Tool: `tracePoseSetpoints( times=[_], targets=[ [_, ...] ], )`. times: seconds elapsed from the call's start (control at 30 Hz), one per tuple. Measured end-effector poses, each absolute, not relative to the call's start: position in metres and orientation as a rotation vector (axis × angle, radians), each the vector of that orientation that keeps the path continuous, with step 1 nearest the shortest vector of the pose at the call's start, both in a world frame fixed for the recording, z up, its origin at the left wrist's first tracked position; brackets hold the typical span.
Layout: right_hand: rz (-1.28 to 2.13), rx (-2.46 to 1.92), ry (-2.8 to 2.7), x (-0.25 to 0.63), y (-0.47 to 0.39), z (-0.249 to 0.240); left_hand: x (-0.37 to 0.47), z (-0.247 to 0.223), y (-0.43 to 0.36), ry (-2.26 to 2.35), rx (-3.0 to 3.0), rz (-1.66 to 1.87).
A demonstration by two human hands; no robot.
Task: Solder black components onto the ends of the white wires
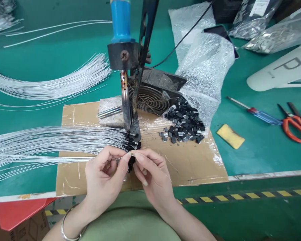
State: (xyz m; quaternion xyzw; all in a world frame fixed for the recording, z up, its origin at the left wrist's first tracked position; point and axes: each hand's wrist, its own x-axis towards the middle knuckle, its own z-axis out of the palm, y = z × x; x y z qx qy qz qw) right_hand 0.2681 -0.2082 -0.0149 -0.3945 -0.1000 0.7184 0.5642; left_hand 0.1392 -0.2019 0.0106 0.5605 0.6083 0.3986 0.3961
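The left hand [102, 182] and right hand [154, 174] meet, fingertips closed on a thin wire [117, 158], its end mostly hidden between them. It lies just nearer the body than the black plugs [132, 142] and soldering iron [125, 108]. It should feel almost weightless, springy along its length and easily bent, best pinched close to the end.

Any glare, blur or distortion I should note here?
Head view: bright, fairly even light; glints on the bubble wrap and along the taped right edge of the cardboard. Head view: the tiny item pinched by the left hand and right hand is too indistinct to identify. Head view: the white cup near the border looks stretched, probably wide-angle distortion.
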Motion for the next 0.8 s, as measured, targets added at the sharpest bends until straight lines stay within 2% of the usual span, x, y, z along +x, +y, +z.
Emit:
tracePoseSetpoints(
  times=[0.47,0.8],
  targets=[
    [1.616,-1.009,-0.528,0.278,-0.213,-0.024,0.137,0.009,-0.199,1.513,1.346,1.069],
    [1.582,-1.045,-0.510,0.277,-0.211,-0.019,0.136,0.010,-0.200,1.504,1.383,1.038]
  ],
)
